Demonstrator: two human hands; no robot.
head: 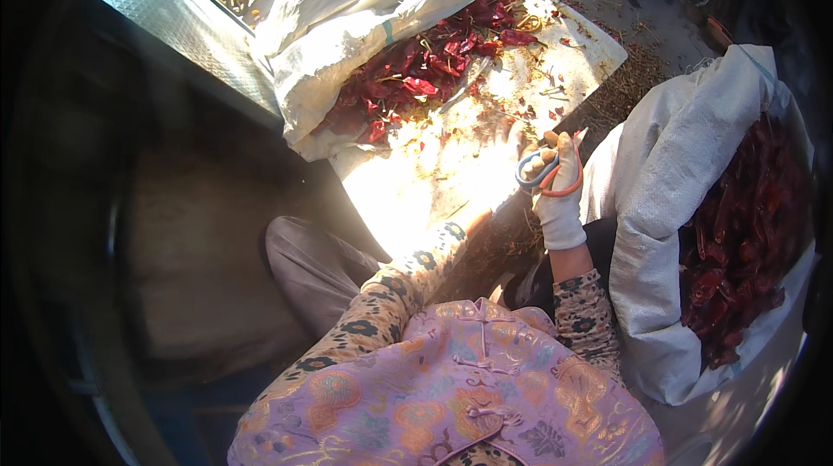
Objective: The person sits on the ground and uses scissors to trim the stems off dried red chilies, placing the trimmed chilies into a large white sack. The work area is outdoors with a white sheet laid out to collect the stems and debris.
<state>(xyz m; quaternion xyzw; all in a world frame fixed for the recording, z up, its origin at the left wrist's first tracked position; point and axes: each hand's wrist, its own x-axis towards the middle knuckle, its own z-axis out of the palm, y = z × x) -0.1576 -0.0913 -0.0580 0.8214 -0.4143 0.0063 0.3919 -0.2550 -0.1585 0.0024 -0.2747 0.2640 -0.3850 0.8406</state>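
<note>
My right hand [565, 202], in a white work glove with tan fingertips, grips a pair of scissors [561, 191] with blue and orange handle loops. The short visible part of the blades points up and away. My left hand [500, 157] lies low over the near right part of a pale board [403, 199], close to the scissors. Glare washes it out, so its fingers and anything under them are unclear. Beyond it, dried red chillies [423, 66] spill from the mouth of a white woven sack [338, 17] onto the board.
At my right stands another white woven sack [651, 205], its rim rolled down, holding dark red chillies [729, 258]. Stems and chilli scraps [625, 82] cover the ground beside the board. A textured metallic panel [195, 23] borders the sack at the far left. My knee [312, 264] is near the board.
</note>
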